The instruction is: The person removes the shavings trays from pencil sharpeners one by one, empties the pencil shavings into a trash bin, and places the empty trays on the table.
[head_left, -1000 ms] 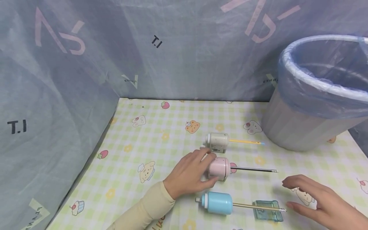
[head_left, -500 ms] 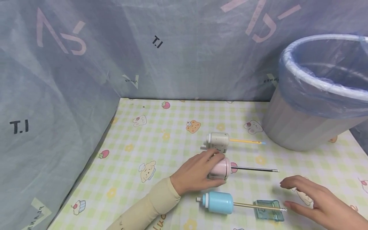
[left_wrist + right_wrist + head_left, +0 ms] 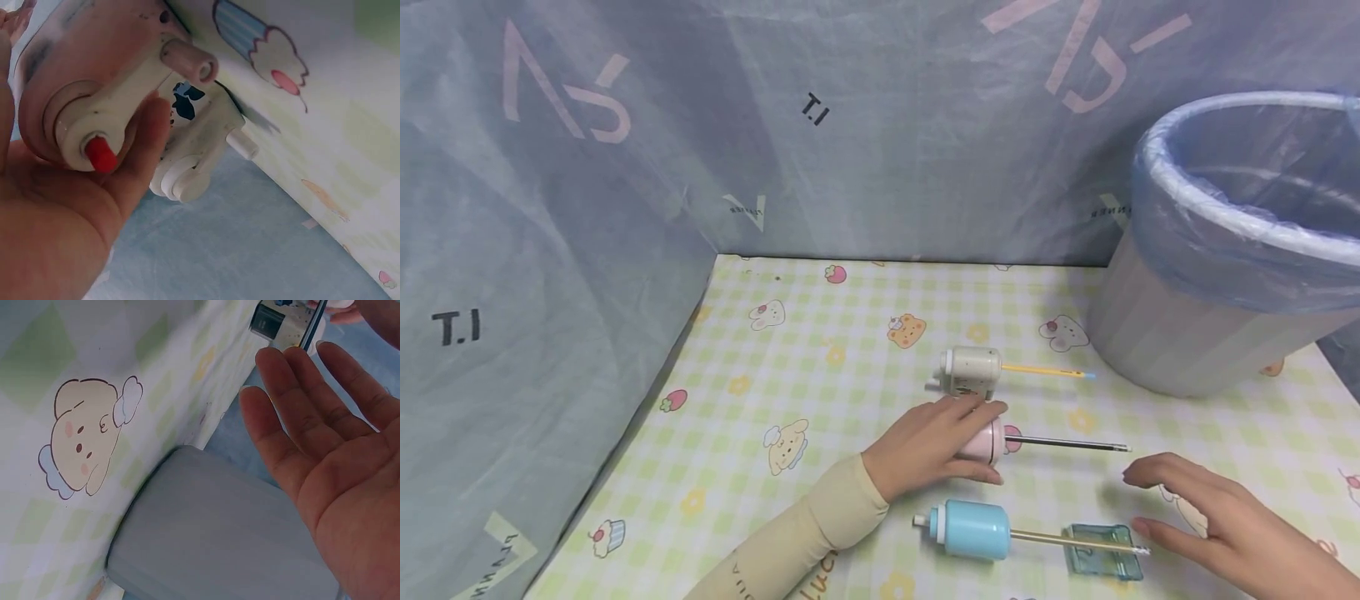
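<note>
My left hand (image 3: 925, 443) lies over a pink crank pencil sharpener (image 3: 987, 444), fingers on its far side and thumb on its near side. A black pencil (image 3: 1067, 443) sticks out of the sharpener to the right. In the left wrist view, the sharpener's crank (image 3: 140, 78) with a red knob end (image 3: 101, 155) shows beside the palm. My right hand (image 3: 1232, 521) hovers at the right, fingers loosely bent, holding nothing. It is close to the end of a gold pencil (image 3: 1045, 538) set in a blue sharpener (image 3: 977, 531).
Behind the pink sharpener stands a grey-white sharpener (image 3: 976, 365) with a yellow pencil (image 3: 1041, 369). A clear teal tray (image 3: 1105, 568) lies under the gold pencil. A bin (image 3: 1187, 321) lined with a blue bag stands at the back right. Grey cloth (image 3: 865, 183) hangs behind the checked tablecloth (image 3: 842, 392).
My left hand has slid right, further over the pink sharpener, covering more of it. My right hand has shifted slightly left. The sharpeners and pencils stay put.
</note>
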Available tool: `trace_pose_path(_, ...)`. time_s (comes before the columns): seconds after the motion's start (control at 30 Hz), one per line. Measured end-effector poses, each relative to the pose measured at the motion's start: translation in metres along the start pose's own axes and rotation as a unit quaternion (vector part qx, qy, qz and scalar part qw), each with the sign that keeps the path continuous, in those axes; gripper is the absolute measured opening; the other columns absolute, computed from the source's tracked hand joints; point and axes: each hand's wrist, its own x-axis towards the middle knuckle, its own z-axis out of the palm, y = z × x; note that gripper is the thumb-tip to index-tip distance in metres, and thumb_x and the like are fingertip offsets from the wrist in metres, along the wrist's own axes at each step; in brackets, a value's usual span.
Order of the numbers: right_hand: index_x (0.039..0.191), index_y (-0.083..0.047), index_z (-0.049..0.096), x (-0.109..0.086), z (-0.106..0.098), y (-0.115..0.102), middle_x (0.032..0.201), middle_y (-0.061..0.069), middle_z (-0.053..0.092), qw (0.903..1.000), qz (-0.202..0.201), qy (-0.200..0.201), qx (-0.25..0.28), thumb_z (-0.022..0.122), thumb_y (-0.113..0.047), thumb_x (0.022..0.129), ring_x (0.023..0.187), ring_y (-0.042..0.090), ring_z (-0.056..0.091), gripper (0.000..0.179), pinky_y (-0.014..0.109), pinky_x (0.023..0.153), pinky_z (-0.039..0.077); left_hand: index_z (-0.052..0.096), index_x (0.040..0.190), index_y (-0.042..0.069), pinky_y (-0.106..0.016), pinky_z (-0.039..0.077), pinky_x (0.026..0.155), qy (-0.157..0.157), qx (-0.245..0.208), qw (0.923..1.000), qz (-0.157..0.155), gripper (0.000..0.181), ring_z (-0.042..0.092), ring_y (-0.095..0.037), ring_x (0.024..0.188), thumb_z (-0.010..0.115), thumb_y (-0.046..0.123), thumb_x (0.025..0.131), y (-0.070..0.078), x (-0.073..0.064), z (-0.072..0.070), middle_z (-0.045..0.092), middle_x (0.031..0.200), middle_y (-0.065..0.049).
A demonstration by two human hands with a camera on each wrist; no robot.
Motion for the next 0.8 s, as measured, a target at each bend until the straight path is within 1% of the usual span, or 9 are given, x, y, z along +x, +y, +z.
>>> trace_pose_path(0.13, 0.129, -0.033, 0.064, 0.0004, 0.0008, 0.0004, 0.122, -0.021, 0.063, 0.9999, 0.006, -0.009, -0.001, 0.091, -0.024, 0.087, 0.109, 0.002, 0.063, 0.051, 0.022, 0.077, 0.053, 0.049, 0.156, 0.018, -0.029, 0.056, 0.079, -0.012, -0.005, 0.9999, -0.007, 0.071, 0.063, -0.014, 0.114, 0.070, 0.057, 0.100, -0.0010, 0.0003, 0.0016, 0.062, 0.134, 0.002)
trace_pose_path(0.2, 0.130, -0.034, 0.064, 0.0006, 0.0012, 0.0009, 0.122, -0.021, 0.063, 0.9999, 0.007, -0.015, 0.002, 0.090, -0.024, 0.088, 0.109, 0.003, 0.063, 0.050, 0.024, 0.076, 0.054, 0.049, 0.157, 0.018, -0.029, 0.056, 0.078, -0.014, -0.007, 0.9998, -0.010, 0.070, 0.063, -0.015, 0.114, 0.069, 0.056, 0.101, -0.0014, 0.0003, 0.0019, 0.062, 0.135, 0.002)
trace_pose_path(0.3, 0.130, -0.034, 0.064, 0.0009, 0.0013, 0.0012, 0.122, -0.021, 0.063, 0.9998, 0.005, -0.017, 0.007, 0.089, -0.025, 0.089, 0.109, 0.003, 0.064, 0.049, 0.025, 0.075, 0.055, 0.048, 0.158, 0.018, -0.030, 0.056, 0.077, -0.017, -0.010, 0.9997, -0.012, 0.074, 0.063, -0.015, 0.114, 0.070, 0.057, 0.099, -0.0016, 0.0006, 0.0017, 0.061, 0.136, 0.002)
trace_pose_path(0.47, 0.130, -0.032, 0.064, 0.0020, 0.0013, 0.0017, 0.122, -0.021, 0.064, 0.9998, -0.002, -0.017, 0.014, 0.089, -0.022, 0.090, 0.108, 0.004, 0.065, 0.048, 0.024, 0.075, 0.055, 0.049, 0.154, 0.019, -0.027, 0.053, 0.071, -0.020, -0.008, 0.9997, -0.014, 0.076, 0.061, -0.014, 0.108, 0.074, 0.060, 0.094, -0.0025, 0.0019, 0.0024, 0.060, 0.130, 0.004)
trace_pose_path(0.63, 0.130, -0.031, 0.064, 0.0052, 0.0010, 0.0028, 0.123, -0.018, 0.064, 0.9998, -0.010, -0.013, 0.014, 0.090, -0.019, 0.088, 0.110, 0.004, 0.065, 0.051, 0.023, 0.075, 0.055, 0.051, 0.151, 0.019, -0.025, 0.052, 0.072, -0.019, -0.005, 0.9998, -0.010, 0.070, 0.060, -0.014, 0.107, 0.075, 0.056, 0.097, -0.0035, 0.0028, 0.0045, 0.060, 0.126, 0.005)
trace_pose_path(0.8, 0.132, -0.031, 0.063, 0.0079, 0.0017, 0.0026, 0.125, -0.016, 0.065, 0.9995, -0.001, -0.020, 0.024, 0.089, -0.021, 0.089, 0.111, 0.003, 0.065, 0.050, 0.025, 0.074, 0.056, 0.052, 0.150, 0.018, -0.025, 0.053, 0.073, -0.013, -0.005, 0.9999, -0.007, 0.067, 0.060, -0.014, 0.107, 0.075, 0.054, 0.098, -0.0043, 0.0024, 0.0065, 0.060, 0.125, 0.005)
